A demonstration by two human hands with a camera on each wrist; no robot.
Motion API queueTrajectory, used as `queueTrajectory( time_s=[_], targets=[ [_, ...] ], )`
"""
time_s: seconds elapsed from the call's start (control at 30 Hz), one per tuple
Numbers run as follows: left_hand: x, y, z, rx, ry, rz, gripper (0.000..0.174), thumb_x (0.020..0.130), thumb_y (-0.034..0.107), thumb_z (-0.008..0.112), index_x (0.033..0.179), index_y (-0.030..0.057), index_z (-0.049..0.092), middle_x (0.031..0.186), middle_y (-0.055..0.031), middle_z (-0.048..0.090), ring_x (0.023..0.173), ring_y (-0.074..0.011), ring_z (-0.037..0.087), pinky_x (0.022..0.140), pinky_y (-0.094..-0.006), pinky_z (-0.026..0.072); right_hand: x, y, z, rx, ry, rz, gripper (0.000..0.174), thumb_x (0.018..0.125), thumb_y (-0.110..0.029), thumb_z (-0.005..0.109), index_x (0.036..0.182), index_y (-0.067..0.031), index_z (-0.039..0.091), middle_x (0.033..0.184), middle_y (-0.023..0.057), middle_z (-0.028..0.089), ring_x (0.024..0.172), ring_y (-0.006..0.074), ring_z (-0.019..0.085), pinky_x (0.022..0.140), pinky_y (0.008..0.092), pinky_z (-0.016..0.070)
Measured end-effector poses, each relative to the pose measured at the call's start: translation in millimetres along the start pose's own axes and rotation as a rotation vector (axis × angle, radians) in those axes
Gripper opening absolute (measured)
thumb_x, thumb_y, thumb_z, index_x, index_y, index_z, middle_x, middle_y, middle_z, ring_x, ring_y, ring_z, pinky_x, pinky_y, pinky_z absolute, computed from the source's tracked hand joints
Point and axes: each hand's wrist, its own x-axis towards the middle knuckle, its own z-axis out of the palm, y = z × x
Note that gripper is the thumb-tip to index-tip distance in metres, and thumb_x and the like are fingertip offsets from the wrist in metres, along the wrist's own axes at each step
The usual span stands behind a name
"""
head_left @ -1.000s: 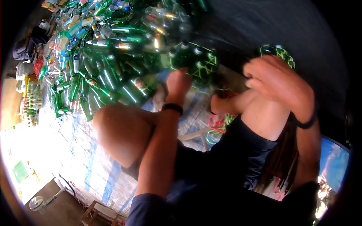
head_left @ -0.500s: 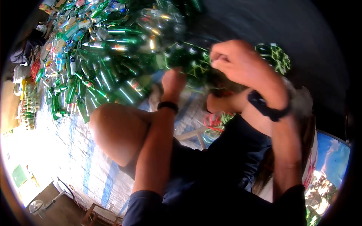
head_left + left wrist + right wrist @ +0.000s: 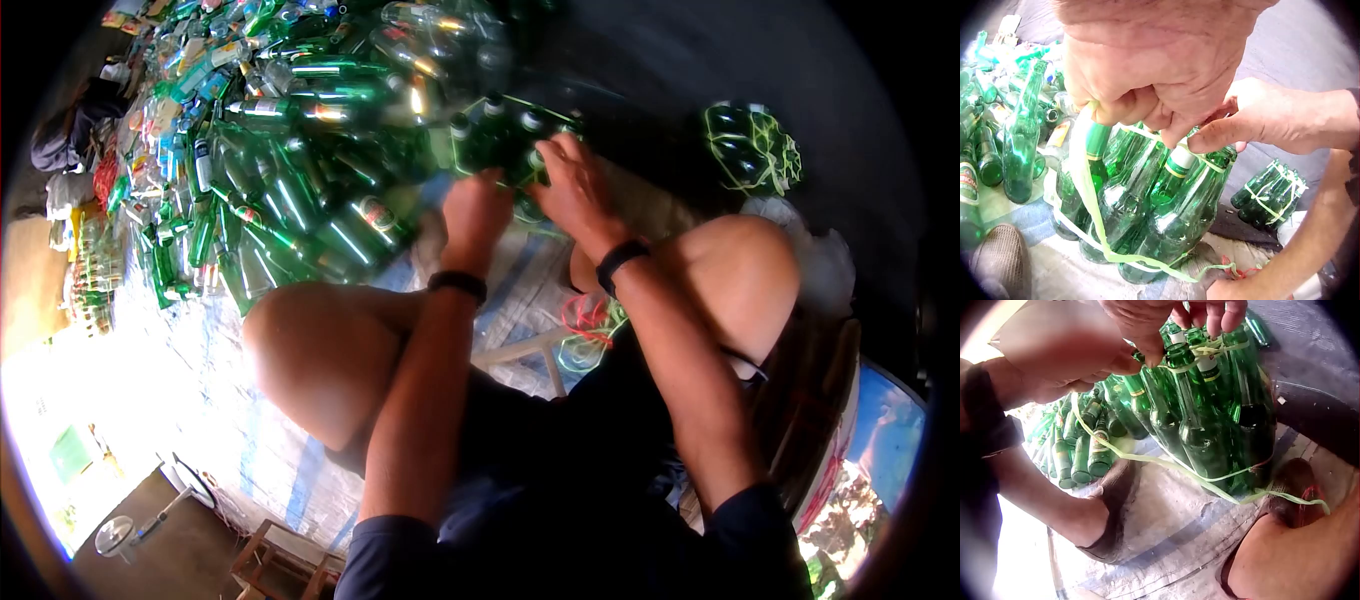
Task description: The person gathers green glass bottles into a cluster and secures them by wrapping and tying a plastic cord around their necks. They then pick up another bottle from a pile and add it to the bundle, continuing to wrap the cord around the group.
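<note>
A bundle of green glass bottles (image 3: pixel 1129 206) stands upright between the feet, pale green twine (image 3: pixel 1094 212) round its lower part and its necks. The left hand (image 3: pixel 1154 62) has its fingers curled round the twine at the bottle necks; a strand hangs from it and trails across the floor. Over the necks the right hand (image 3: pixel 575 190) bends its fingers; in the right wrist view its fingertips (image 3: pixel 1213 319) lie at the neck twine (image 3: pixel 1210 350). Whether they pinch the twine, I cannot tell.
Loose bottles (image 3: pixel 300 190) are heaped at the left. Another tied bundle (image 3: pixel 750 150) lies beyond the right knee (image 3: pixel 735 270). Red and green twine (image 3: pixel 588 325) lies by the right foot. A shoe (image 3: pixel 1002 262) is beside the bottles.
The right hand has come from above the right knee, leftward and down, to the bottle necks. The left hand stays at the bundle with its fingers curled.
</note>
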Motion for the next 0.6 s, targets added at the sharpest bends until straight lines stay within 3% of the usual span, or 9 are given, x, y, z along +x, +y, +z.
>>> queueTrajectory(
  time_s=[0.13, 0.47, 0.53, 0.6],
  targets=[
    [1.4, -1.8, 1.3, 0.014, 0.010, 0.016, 0.022, 0.085, 0.031, 0.076, 0.102, 0.0178, 0.080, 0.090, -0.0194, 0.074, 0.086, -0.0403, 0.072, 0.079, -0.0489, 0.0584, 0.3, 3.5, 5.3, -0.004, -0.052, 0.013, 0.045, 0.075, -0.013, 0.077, 0.117, -0.0099, 0.060, 0.113, 0.0098, 0.060, 0.106, 0.0334, 0.063, 0.089, 0.0479, 0.0491],
    [2.3, 1.9, -1.5, 0.033, -0.009, 0.032, 0.021, 0.086, 0.030, 0.073, 0.101, 0.0163, 0.080, 0.089, -0.0198, 0.074, 0.084, -0.0407, 0.072, 0.077, -0.0488, 0.0587, -1.1, 3.0, 5.3, -0.048, -0.048, -0.016, 0.035, 0.077, -0.013, 0.075, 0.108, -0.0098, 0.060, 0.111, 0.0083, 0.063, 0.105, 0.0300, 0.065, 0.089, 0.0476, 0.0470],
    [3.7, 6.2, -3.7, 0.068, -0.017, 0.032, 0.021, 0.086, 0.028, 0.072, 0.102, 0.0156, 0.079, 0.088, -0.0209, 0.073, 0.084, -0.0417, 0.071, 0.077, -0.0496, 0.0585, 0.4, 2.5, 2.2, -0.085, -0.141, 0.013, 0.059, 0.074, -0.014, 0.085, 0.128, -0.0044, 0.063, 0.124, 0.0123, 0.064, 0.113, 0.0334, 0.064, 0.092, 0.0471, 0.0497],
    [2.8, 8.8, -6.9, 0.072, -0.033, 0.038, 0.022, 0.087, 0.028, 0.071, 0.102, 0.0148, 0.079, 0.088, -0.0212, 0.073, 0.085, -0.0423, 0.071, 0.077, -0.0505, 0.0582, -0.1, 1.8, 2.3, -0.066, -0.145, 0.029, 0.059, 0.074, -0.014, 0.085, 0.127, -0.0044, 0.063, 0.124, 0.0122, 0.064, 0.113, 0.0331, 0.064, 0.093, 0.0471, 0.0491]
  ],
)
